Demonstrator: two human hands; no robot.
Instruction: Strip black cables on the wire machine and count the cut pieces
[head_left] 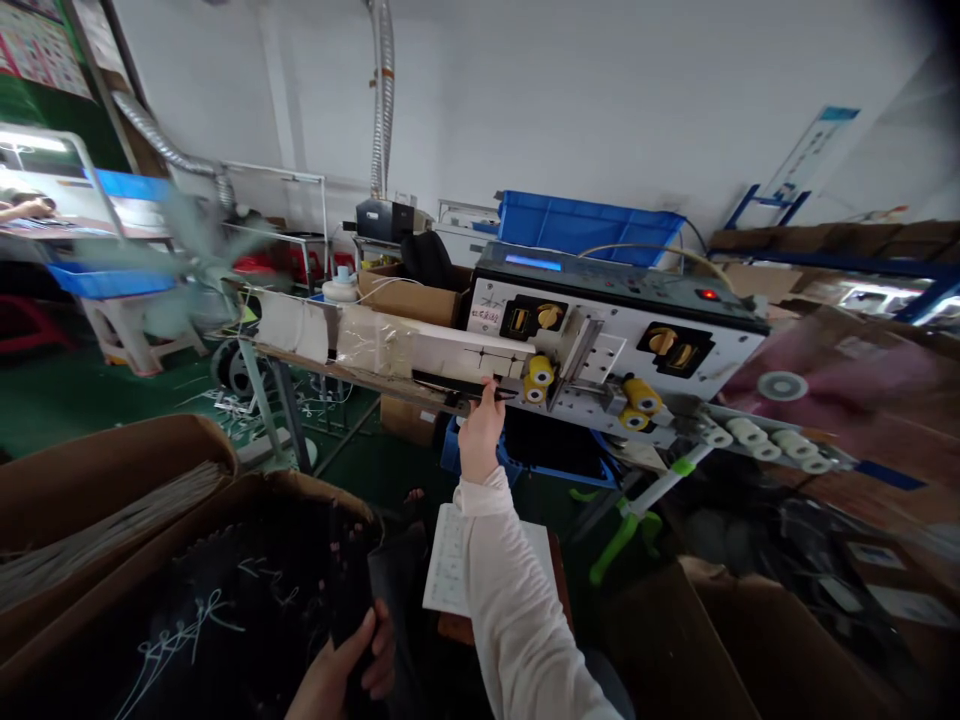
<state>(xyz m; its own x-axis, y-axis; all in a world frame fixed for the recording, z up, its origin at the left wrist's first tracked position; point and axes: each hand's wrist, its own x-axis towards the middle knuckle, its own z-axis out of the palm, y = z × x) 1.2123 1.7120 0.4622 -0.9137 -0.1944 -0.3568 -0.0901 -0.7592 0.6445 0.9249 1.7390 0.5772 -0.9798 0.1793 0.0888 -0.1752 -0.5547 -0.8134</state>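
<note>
My right hand (481,432) reaches out to the guide board (450,350) of a white and black machine (600,350). Its fingers are closed on a thin black cable (504,397), just left of the yellow rollers (538,378). Low in the view, my left hand (345,665) is wrapped around a bundle of black cables (346,580), some with pinkish tips. The bundle is at the edge of a cardboard box (300,485) holding more dark cables tied with white string (191,630). Part of the bundle blends into the dark background.
A blue crate (592,228) stands behind the machine. White rollers (772,445) stick out at its right end. Paper sheets (446,560) lie on a stool below my right arm. At left a fan (202,265) stands by the bench; farther off is another person's hand (34,208).
</note>
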